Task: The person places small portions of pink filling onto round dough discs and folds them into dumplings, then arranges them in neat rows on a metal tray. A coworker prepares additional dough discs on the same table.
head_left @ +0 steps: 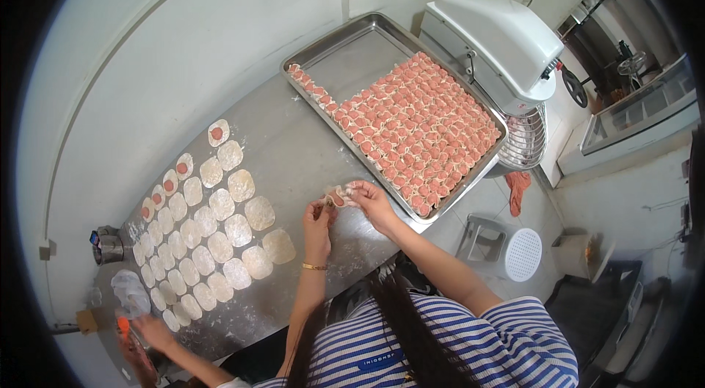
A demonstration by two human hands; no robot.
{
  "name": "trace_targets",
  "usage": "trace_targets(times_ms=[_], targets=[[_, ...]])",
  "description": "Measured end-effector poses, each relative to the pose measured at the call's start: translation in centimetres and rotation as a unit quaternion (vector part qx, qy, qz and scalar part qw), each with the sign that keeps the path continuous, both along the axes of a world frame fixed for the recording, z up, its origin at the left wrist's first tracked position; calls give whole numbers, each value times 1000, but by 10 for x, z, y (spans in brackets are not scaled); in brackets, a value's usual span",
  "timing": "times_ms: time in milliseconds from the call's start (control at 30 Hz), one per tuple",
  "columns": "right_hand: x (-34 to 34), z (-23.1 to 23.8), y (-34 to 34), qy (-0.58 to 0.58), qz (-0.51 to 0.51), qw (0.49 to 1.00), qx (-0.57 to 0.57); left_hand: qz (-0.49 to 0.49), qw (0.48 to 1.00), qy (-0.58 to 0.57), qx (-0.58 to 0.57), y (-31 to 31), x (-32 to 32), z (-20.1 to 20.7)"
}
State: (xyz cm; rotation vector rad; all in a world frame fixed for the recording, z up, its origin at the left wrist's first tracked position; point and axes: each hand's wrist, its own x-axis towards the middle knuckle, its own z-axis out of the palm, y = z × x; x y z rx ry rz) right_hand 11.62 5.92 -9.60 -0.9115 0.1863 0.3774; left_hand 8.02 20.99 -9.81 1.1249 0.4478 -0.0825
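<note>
Between the fingertips of both my hands is a dumpling (336, 198), a thin pale wrapper partly gathered around pink filling. My left hand (318, 222) pinches its left side, and my right hand (373, 206) has hold of the right edge. Just beyond my right hand stands a large metal tray (345, 65), mostly covered with close rows of open-topped pink-filled dumplings (418, 131). To the left, floured flat wrappers (209, 220) lie in rows on the steel table (283, 146). Several in the farthest row carry a round dab of pink filling (217, 134).
At the lower left, another person's hand (153, 331) works beside an orange-tipped tool (123, 325). A plastic bag (131, 292) and metal container (109, 247) sit at the table's left end. A white mixer (492, 43) stands behind the tray, a white stool (514, 252) to the right.
</note>
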Motion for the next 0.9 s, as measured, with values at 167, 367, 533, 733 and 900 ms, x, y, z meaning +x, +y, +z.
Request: trace_targets(times_ms=[167,367,533,733,900], targets=[[0,6,-2,-67,42,990,-114,5,997,-53,59,-4,-2,-1],[8,-2,-11,-171,76,910,-370,21,990,-104,90,-1,-12,7],[6,-10,-18,-213,135,863,-437,-84,933,-51,346,1,-13,6],[0,4,-18,-303,128,821,-467,-81,899,-125,411,-6,-11,5],[9,5,-13,-306,149,799,-495,-101,930,-75,345,-5,-8,4]])
